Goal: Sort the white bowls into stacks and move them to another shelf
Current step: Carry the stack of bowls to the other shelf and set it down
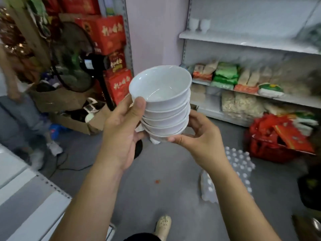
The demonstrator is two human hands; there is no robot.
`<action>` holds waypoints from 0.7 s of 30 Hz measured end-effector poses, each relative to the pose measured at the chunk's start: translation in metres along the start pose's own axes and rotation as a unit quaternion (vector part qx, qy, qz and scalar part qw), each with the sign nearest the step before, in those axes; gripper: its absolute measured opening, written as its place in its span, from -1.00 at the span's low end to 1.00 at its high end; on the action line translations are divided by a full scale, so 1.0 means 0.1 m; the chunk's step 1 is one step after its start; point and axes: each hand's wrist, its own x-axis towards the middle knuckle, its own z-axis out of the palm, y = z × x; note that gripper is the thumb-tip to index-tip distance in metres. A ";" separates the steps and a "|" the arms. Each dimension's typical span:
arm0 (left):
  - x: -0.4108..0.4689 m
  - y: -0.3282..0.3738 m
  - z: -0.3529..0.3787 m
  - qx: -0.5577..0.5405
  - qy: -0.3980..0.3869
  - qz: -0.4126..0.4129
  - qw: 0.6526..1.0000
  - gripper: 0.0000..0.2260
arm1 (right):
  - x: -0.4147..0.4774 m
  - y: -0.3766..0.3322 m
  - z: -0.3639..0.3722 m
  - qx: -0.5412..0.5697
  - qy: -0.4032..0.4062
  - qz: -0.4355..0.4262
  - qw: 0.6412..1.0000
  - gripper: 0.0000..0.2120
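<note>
A stack of several white bowls point(163, 103) is held in mid-air in front of me, over the grey floor. My left hand point(121, 131) grips its left side, thumb up against the top bowls and fingers under the base. My right hand point(199, 136) cups the bottom right of the stack with curled fingers. A white shelf unit point(243, 40) stands at the right; two white cups point(199, 24) sit on its upper shelf.
Food packets point(225, 75) fill the lower shelves on the right. Red boxes point(107, 33) and a black standing fan point(74, 56) are at the back left. Another person's legs point(20, 119) are at the left. A pack of bottles point(234, 174) and a red bag point(271, 140) lie on the floor. A white shelf edge point(26, 197) is at the lower left.
</note>
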 end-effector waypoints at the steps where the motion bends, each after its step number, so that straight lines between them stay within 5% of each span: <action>1: 0.23 -0.04 0.09 -0.003 -0.012 0.002 1.000 -0.35 | 0.23 0.03 -0.09 -0.010 0.009 -0.003 1.000 -0.18; 11: 2.19 -0.73 0.97 -0.022 -0.090 -0.064 0.994 -0.31 | 1.80 0.42 -1.07 -0.049 0.104 0.003 0.993 -0.23; 21: 3.43 -1.60 1.92 -0.029 -0.088 -0.105 0.990 -0.36 | 2.96 1.04 -2.28 -0.048 0.085 0.051 0.994 -0.25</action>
